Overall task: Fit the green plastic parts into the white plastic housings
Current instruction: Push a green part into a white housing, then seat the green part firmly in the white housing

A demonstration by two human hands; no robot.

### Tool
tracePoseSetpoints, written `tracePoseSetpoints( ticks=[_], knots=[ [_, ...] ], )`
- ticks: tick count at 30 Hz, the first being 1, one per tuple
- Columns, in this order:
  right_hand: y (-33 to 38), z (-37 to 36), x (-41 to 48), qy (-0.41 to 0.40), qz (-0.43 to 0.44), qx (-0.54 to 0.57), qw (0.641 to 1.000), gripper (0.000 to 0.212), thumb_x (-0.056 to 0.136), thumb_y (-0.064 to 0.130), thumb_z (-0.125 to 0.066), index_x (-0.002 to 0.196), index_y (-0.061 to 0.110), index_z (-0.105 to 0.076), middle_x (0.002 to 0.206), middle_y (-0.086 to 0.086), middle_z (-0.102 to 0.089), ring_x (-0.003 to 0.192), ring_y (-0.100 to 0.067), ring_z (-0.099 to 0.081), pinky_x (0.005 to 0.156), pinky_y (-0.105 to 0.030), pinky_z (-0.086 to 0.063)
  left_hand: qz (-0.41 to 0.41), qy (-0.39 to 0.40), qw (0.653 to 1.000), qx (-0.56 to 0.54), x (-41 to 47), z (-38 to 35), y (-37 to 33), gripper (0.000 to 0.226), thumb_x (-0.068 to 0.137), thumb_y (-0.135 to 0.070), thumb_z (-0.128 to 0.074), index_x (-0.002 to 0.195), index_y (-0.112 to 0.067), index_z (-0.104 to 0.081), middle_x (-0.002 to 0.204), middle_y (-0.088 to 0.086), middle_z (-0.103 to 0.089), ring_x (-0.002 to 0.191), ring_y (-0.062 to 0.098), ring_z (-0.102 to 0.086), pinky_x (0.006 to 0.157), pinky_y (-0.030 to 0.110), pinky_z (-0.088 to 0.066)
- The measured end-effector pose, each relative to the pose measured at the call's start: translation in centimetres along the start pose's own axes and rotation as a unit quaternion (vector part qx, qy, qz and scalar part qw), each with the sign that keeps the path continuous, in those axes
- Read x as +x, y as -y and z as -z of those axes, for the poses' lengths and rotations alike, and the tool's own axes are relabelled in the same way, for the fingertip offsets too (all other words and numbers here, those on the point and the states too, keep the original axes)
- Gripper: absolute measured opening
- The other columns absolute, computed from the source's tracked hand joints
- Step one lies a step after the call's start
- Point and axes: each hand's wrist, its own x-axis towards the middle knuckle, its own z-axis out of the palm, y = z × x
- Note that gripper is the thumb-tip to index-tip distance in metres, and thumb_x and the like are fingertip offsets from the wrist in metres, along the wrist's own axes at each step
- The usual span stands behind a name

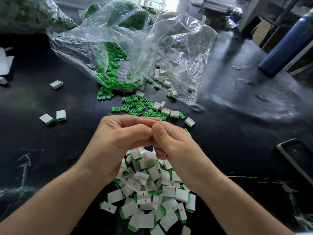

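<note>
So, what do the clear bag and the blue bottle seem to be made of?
The clear bag: thin plastic film, glossy; it crinkles and the green parts show through. The blue bottle: perhaps painted metal, by its smooth satin sheen; plastic is possible.

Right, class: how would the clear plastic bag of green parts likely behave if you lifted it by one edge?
Probably floppy: the clear plastic bag lies crumpled and sagging. Likely to spill too: green parts already trail from its mouth onto the black table.

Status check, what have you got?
Left hand, right hand pinching one mostly hidden piece together. Finished pile beneath wrists; loose green parts, white housings beyond. Nothing blocking.
</note>
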Motion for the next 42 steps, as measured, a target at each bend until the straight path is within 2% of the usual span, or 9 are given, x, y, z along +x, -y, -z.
tracePoseSetpoints(
  ticks=[3,7,13,21,26,29,35,39,42],
  knots=[
    [0.4,0.4,0.2,0.023,-0.017,0.012,1.000,0.031,0.100,0.019,-0.033,0.112,0.011,-0.061,0.056,0.024,-0.053,0.057,0.007,-0.049,0.057,-0.008,-0.037,-0.007,0.030,0.999,0.007,0.0,0.2,-0.3,0.021,0.062,-0.003,-0.059,0.069,-0.011,-0.076,0.073,0.026,-0.068,0.059,0.032,-0.067,0.056,0.024,-0.055],
    [1.1,1.9,0.4,0.011,-0.058,0.019,0.998,0.047,0.087,0.048,-0.035,0.068,0.014,-0.062,0.053,0.008,-0.049,0.048,-0.003,-0.039,0.049,-0.014,-0.034,-0.015,0.035,0.999,0.016,0.1,0.2,-0.3,0.017,0.063,-0.011,-0.062,0.071,-0.015,-0.077,0.074,0.015,-0.072,0.062,0.024,-0.069,0.059,0.022,-0.055],
    [0.0,6.9,1.1,-0.187,-0.098,-0.226,0.951,0.029,0.086,0.044,-0.057,0.070,0.021,-0.067,0.058,0.011,-0.058,0.057,-0.003,-0.050,0.063,-0.023,-0.044,-0.024,0.032,0.991,0.129,0.1,0.7,-0.2,0.021,0.055,-0.015,-0.083,0.073,-0.019,-0.075,0.062,0.004,-0.069,0.052,0.008,-0.059,0.047,0.016,-0.047],
    [-1.6,7.6,1.5,-0.163,-0.169,-0.446,0.863,0.018,0.081,0.045,-0.062,0.076,0.028,-0.059,0.077,0.009,-0.059,0.083,-0.014,-0.056,0.073,-0.026,-0.041,-0.032,0.042,0.961,0.271,-0.2,0.5,0.2,0.039,0.054,-0.061,-0.059,0.070,-0.028,-0.074,0.061,0.011,-0.064,0.050,0.007,-0.048,0.048,0.018,-0.038],
    [-2.0,7.0,1.8,-0.151,-0.173,-0.464,0.856,0.017,0.081,0.042,-0.064,0.084,0.026,-0.060,0.095,0.004,-0.063,0.093,-0.017,-0.056,0.082,-0.031,-0.046,-0.039,0.051,0.952,0.298,-0.2,0.4,0.5,0.045,0.067,-0.059,-0.069,0.064,-0.014,-0.067,0.052,0.016,-0.049,0.047,0.013,-0.037,0.046,0.023,-0.030],
    [-1.9,6.8,1.9,-0.147,-0.172,-0.461,0.858,0.014,0.082,0.040,-0.064,0.080,0.027,-0.058,0.092,0.004,-0.063,0.092,-0.017,-0.056,0.080,-0.031,-0.045,-0.042,0.040,0.954,0.294,-0.3,0.4,0.6,0.052,0.070,-0.054,-0.068,0.059,-0.005,-0.054,0.047,0.003,-0.037,0.044,0.011,-0.029,0.043,0.021,-0.026],
    [-1.9,6.7,1.8,-0.146,-0.163,-0.460,0.860,0.016,0.083,0.043,-0.061,0.083,0.027,-0.058,0.090,0.005,-0.060,0.091,-0.017,-0.055,0.077,-0.030,-0.043,-0.088,0.018,0.951,0.297,-0.2,0.3,0.8,0.048,0.065,-0.032,-0.082,0.050,-0.016,-0.039,0.045,-0.009,-0.028,0.043,0.006,-0.025,0.042,0.018,-0.026],
    [-1.9,6.3,1.8,-0.153,-0.153,-0.458,0.863,0.033,0.081,0.053,-0.058,0.098,0.025,-0.057,0.094,0.006,-0.056,0.090,-0.016,-0.052,0.076,-0.029,-0.040,-0.106,0.022,0.946,0.306,-0.3,0.3,0.7,0.034,0.063,-0.021,-0.067,0.048,-0.018,-0.037,0.044,-0.009,-0.026,0.041,0.006,-0.025,0.043,0.020,-0.026],
    [-2.1,5.9,2.0,-0.147,-0.143,-0.474,0.856,0.021,0.084,0.043,-0.059,0.094,0.026,-0.054,0.097,0.004,-0.054,0.092,-0.017,-0.051,0.075,-0.027,-0.034,-0.112,0.027,0.945,0.306,-0.3,0.3,0.7,0.036,0.065,-0.020,-0.069,0.049,-0.017,-0.038,0.045,-0.008,-0.027,0.041,0.006,-0.026,0.042,0.018,-0.026]
  ],
)
